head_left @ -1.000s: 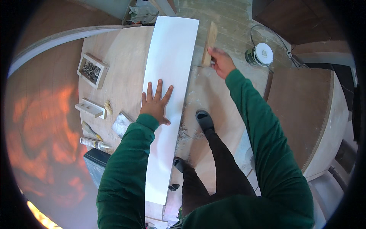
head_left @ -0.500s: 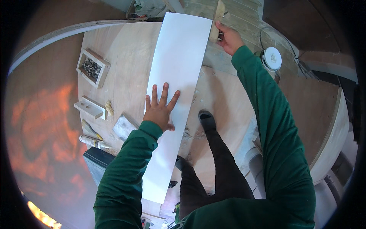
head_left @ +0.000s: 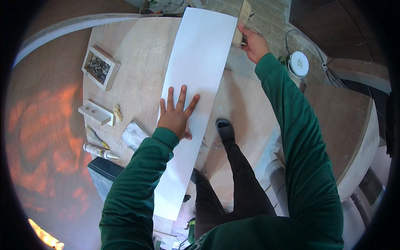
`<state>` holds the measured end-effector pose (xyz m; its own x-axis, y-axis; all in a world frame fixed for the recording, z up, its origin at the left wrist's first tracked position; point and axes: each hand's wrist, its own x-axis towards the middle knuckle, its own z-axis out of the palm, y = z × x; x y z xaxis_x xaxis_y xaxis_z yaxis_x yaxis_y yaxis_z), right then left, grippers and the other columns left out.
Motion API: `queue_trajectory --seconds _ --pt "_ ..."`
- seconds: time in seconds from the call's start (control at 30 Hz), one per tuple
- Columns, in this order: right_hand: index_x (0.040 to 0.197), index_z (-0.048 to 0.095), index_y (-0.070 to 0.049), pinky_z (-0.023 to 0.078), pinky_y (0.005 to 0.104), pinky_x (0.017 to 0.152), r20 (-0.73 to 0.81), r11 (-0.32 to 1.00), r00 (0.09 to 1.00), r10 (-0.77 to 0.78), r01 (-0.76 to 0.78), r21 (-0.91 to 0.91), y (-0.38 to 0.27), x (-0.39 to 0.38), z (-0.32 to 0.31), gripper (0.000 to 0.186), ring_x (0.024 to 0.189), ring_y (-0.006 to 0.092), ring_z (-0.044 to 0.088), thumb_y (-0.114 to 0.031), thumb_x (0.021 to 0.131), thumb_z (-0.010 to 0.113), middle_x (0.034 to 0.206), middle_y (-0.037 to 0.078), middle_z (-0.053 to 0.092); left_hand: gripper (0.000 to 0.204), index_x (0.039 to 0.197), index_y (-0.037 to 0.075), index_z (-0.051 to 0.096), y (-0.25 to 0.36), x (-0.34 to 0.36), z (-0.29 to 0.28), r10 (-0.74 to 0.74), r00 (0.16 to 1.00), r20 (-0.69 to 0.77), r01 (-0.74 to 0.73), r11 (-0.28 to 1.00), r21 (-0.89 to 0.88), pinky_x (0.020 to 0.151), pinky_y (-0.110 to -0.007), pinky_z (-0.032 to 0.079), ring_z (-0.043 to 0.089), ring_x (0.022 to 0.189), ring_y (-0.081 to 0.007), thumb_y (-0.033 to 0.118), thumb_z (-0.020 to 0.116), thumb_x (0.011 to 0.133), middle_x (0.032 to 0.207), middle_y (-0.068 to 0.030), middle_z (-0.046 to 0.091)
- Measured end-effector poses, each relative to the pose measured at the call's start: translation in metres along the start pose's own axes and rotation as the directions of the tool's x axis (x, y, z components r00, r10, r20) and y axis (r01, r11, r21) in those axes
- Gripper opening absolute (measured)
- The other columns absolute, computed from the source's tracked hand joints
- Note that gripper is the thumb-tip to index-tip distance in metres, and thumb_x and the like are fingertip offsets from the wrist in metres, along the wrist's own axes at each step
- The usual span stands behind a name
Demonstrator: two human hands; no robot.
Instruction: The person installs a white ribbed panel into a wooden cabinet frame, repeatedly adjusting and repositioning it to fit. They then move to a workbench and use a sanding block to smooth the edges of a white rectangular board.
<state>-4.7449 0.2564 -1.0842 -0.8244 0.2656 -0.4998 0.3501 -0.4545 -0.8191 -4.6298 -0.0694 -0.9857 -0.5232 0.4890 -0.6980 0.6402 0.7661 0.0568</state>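
Note:
A long, smooth white panel (head_left: 204, 46) stretches from the far side toward my body, above a pale plywood surface. My left hand (head_left: 177, 116) lies flat on its middle, with the fingers spread. At the far right corner my right hand (head_left: 254, 43) is closed round the near end of a strip of light wood (head_left: 243, 18), which runs along the panel's right edge. A small dark point sticks out beside the strip; what it is I cannot make out. The fingertips under the strip are partly hidden.
On the left are a wooden tray of metal fasteners (head_left: 99, 68), a wooden holder with holes (head_left: 96, 112), a brush (head_left: 98, 137), a sealant tube (head_left: 100, 151), a dark case (head_left: 104, 173) and a flat metal-like plate (head_left: 135, 135). A white-lidded bucket (head_left: 299, 64) stands right, near cables.
The whole view has shifted slightly, and the panel's far end now shows a little higher and farther right. Both hands keep their holds: left flat, right on the wood strip.

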Motion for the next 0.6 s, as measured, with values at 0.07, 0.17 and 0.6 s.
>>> queue_trajectory --seconds 0.07,0.17,0.6 --pt "0.121 0.068 -0.004 0.051 0.0376 0.086 0.020 1.000 1.000 -0.014 0.014 -0.022 -0.002 0.006 -0.004 0.039 0.098 0.0179 0.064 -0.037 0.100 0.069 0.111 0.004 0.070 0.149 0.167 0.030 0.008 0.000 0.000 -0.002 -0.002 1.000 -0.010 0.002 1.000 -0.002 0.118 -0.071 0.025 0.000 0.154 -0.0558 0.047 0.101 0.051 0.172 -0.0220 -0.003" --pt "0.121 0.068 -0.004 0.051 0.0385 0.088 -0.011 0.998 0.998 -0.067 0.067 -0.007 -0.003 0.032 -0.009 0.040 0.101 0.0187 0.064 -0.037 0.099 0.071 0.112 0.005 0.070 0.149 0.167 0.031 0.009 -0.001 0.002 -0.003 0.001 1.000 -0.016 -0.002 1.000 -0.016 0.118 -0.071 0.024 0.000 0.155 -0.0548 0.045 0.101 0.051 0.172 -0.0211 -0.003" --pt "0.121 0.069 -0.003 0.052 0.0415 0.093 -0.029 0.999 0.999 -0.029 0.030 0.016 0.002 0.016 -0.008 0.040 0.106 0.0217 0.065 -0.035 0.097 0.073 0.116 0.007 0.070 0.148 0.167 0.032 0.010 -0.001 0.001 0.001 0.004 1.000 -0.017 -0.005 0.997 -0.073 0.119 -0.071 0.021 -0.002 0.155 -0.0538 0.041 0.102 0.051 0.173 -0.0201 -0.002"
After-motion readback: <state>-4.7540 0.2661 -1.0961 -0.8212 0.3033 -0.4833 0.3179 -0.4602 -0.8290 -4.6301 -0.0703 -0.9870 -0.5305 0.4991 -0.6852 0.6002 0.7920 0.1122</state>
